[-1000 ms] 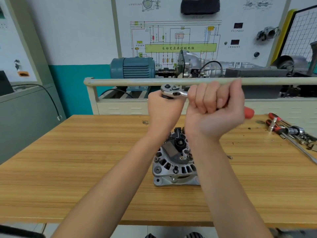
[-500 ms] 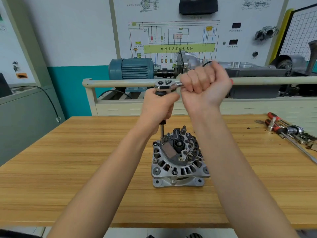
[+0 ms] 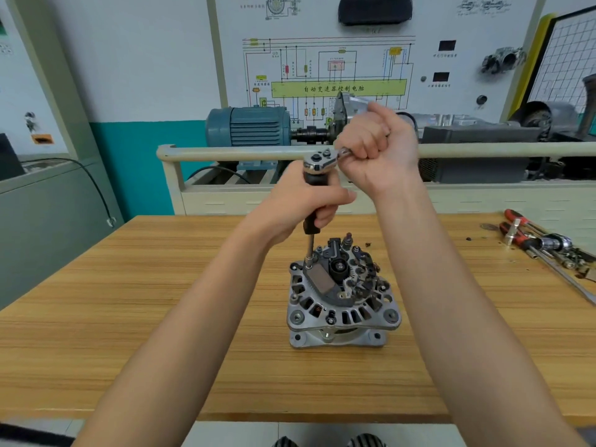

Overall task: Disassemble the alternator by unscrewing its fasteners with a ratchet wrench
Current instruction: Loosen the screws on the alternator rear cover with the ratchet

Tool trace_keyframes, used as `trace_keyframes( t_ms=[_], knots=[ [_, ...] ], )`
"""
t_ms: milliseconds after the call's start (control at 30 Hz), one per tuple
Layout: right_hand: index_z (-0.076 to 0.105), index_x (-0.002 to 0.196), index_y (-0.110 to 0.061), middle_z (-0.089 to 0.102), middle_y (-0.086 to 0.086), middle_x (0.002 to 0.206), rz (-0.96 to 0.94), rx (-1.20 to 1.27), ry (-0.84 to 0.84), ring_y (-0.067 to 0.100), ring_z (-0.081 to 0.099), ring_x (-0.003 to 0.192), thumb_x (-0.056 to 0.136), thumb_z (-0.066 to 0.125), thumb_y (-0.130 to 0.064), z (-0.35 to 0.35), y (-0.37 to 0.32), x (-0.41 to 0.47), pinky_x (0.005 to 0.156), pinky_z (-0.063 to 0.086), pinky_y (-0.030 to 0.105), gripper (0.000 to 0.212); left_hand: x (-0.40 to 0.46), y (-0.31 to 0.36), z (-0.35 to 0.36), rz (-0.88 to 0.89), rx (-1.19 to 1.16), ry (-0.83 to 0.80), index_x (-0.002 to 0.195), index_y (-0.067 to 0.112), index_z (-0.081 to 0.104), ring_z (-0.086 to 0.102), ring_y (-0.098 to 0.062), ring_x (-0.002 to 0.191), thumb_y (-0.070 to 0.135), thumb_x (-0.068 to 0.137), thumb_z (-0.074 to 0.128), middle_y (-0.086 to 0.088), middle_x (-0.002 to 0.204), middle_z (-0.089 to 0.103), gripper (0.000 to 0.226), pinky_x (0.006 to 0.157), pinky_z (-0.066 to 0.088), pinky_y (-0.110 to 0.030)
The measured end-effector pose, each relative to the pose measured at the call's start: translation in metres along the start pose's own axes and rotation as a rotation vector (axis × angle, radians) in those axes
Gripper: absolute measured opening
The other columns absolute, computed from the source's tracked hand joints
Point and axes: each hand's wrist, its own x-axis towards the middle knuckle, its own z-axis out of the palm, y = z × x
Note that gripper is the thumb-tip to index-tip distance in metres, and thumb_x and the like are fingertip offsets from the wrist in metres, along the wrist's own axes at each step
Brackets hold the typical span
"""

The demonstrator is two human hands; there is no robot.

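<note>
A silver alternator (image 3: 343, 301) stands upright in the middle of the wooden table (image 3: 129, 301), its black rear parts facing up. A ratchet wrench (image 3: 322, 160) sits on a black extension bar (image 3: 311, 233) whose socket meets a fastener at the alternator's upper left. My left hand (image 3: 300, 204) grips the black extension just under the ratchet head. My right hand (image 3: 377, 150) is a fist around the ratchet handle, which is hidden inside it and points away from me.
Loose tools with red handles (image 3: 541, 243) lie at the table's right edge. Behind the table runs a pale rail (image 3: 232, 153) with a blue motor (image 3: 248, 127) and a wiring-diagram board (image 3: 329, 72). A grey cabinet (image 3: 48, 221) stands at the left.
My right hand has swung the ratchet handle from pointing right to pointing away from me. My left hand has dropped from the ratchet head onto the extension, uncovering the alternator.
</note>
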Motion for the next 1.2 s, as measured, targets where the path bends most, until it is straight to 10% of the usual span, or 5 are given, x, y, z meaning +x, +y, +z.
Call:
trace_keyframes(
  t_ms=[133, 467, 833, 1200],
  knots=[
    [0.027, 0.038, -0.021, 0.011, -0.01, 0.038, 0.051, 0.044, -0.017, 0.007, 0.006, 0.035, 0.098, 0.03, -0.022, -0.002, -0.001, 0.004, 0.036, 0.013, 0.019, 0.06, 0.004, -0.003, 0.008, -0.07, -0.123, 0.01, 0.039, 0.024, 0.04, 0.021, -0.008, 0.032, 0.003, 0.073, 0.059, 0.008, 0.037, 0.029, 0.044, 0.039, 0.021, -0.014],
    [0.038, 0.044, -0.018, 0.027, -0.007, 0.037, -0.738, -0.423, -0.342, 0.011, 0.016, 0.037, 0.098, 0.024, -0.016, -0.009, 0.052, -0.05, 0.043, 0.023, 0.023, 0.056, 0.007, -0.011, 0.03, 0.049, 0.03, 0.706, 0.05, 0.019, 0.036, 0.025, -0.008, 0.046, -0.006, 0.076, 0.058, 0.011, 0.04, 0.032, 0.042, 0.044, 0.023, -0.024],
    [0.03, 0.043, -0.021, 0.013, -0.009, 0.039, 0.169, 0.044, -0.03, 0.007, 0.009, 0.035, 0.095, 0.033, -0.019, -0.004, -0.004, 0.005, 0.038, 0.014, 0.021, 0.052, 0.001, 0.003, 0.006, -0.039, -0.038, -0.121, 0.043, 0.021, 0.043, 0.029, -0.012, 0.032, 0.005, 0.078, 0.062, 0.004, 0.036, 0.034, 0.042, 0.04, 0.028, -0.019],
    [0.039, 0.045, -0.017, 0.027, -0.006, 0.038, -0.84, -0.423, -0.324, 0.01, 0.02, 0.037, 0.096, 0.027, -0.015, -0.013, 0.057, -0.053, 0.046, 0.024, 0.026, 0.052, 0.008, -0.006, 0.027, 0.019, 0.07, 0.557, 0.05, 0.018, 0.036, 0.025, -0.009, 0.043, -0.009, 0.075, 0.055, 0.011, 0.04, 0.03, 0.042, 0.042, 0.022, -0.022]
  ],
)
